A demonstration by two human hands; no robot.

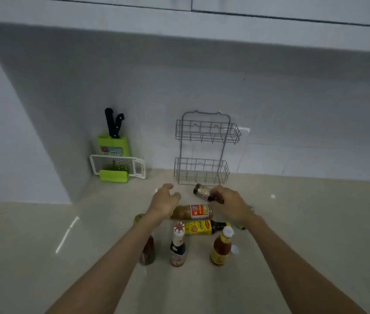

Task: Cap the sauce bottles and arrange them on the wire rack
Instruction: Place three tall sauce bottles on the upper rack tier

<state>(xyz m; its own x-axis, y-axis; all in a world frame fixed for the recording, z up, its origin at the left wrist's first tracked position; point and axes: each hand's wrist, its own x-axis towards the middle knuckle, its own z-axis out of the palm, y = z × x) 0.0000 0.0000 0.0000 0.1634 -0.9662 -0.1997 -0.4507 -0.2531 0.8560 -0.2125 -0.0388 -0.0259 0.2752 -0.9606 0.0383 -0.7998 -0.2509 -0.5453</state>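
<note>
Right grip point(229, 203) around dark glass bottle point(204, 192); left grip point(164, 200) open, empty.

Light is dim and flat with a bluish cast. I see glare streaks on the glossy countertop point(67, 234) and a small hotspot at right. Wall under the cabinet point(179, 21) sits in soft shadow. Whole frame is soft, labels unreadable. Wide-angle bending at the edges.
</note>
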